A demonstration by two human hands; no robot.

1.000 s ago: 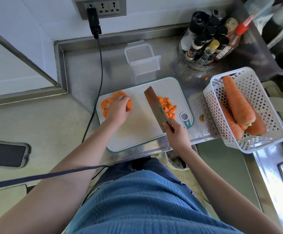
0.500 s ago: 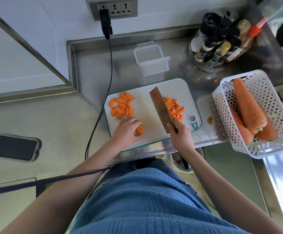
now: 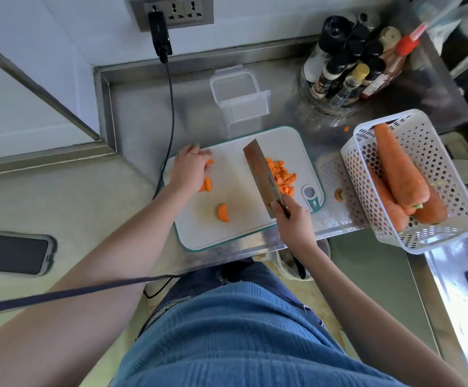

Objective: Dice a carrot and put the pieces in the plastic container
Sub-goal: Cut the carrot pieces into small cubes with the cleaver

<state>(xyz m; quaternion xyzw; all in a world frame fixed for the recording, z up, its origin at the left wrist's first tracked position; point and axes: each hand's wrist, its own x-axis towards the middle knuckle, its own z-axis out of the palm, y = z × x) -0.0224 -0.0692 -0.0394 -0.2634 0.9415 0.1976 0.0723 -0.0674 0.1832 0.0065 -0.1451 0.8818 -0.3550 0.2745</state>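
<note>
Orange carrot slices [image 3: 207, 183] under left hand [image 3: 189, 170], grip unclear; right hand [image 3: 292, 222] holding cleaver [image 3: 263, 174] beside diced carrot [image 3: 281, 175] on cutting board [image 3: 244, 219].

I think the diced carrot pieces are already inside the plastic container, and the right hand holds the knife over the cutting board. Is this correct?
Not quite. The head view shows the plastic container empty; the diced carrot pieces lie in a pile on the cutting board, beside the blade. The rest stands: the right hand holds the knife over the board.
</note>
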